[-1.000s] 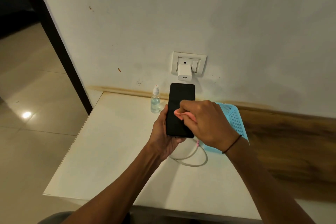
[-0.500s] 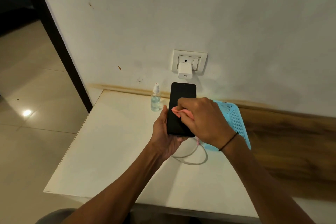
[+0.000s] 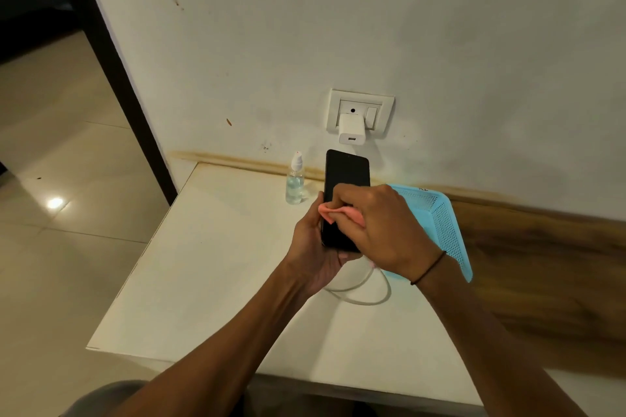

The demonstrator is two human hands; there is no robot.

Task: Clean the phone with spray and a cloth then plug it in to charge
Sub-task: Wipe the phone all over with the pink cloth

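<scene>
We see the left hand gripping the phone from its left edge and underside, fingers curled round it, thumb along the left side. Phone is held upright-ish above the table, screen dark, facing us. The right hand has its fingers bunched tight on a pink cloth and presses it against the middle of the screen; only a corner of cloth shows at the left of the knuckles.

Count: one phone, one cloth, one spray bottle, one charger brick, one cable, one blue basket.

Bottle stands upright at the far edge of the table, just left of the phone. Brick sits in the wall socket, nothing in its USB port. Cable lies looped on the table under the hands. Basket lies right of the hands, partly hidden by the right wrist.
</scene>
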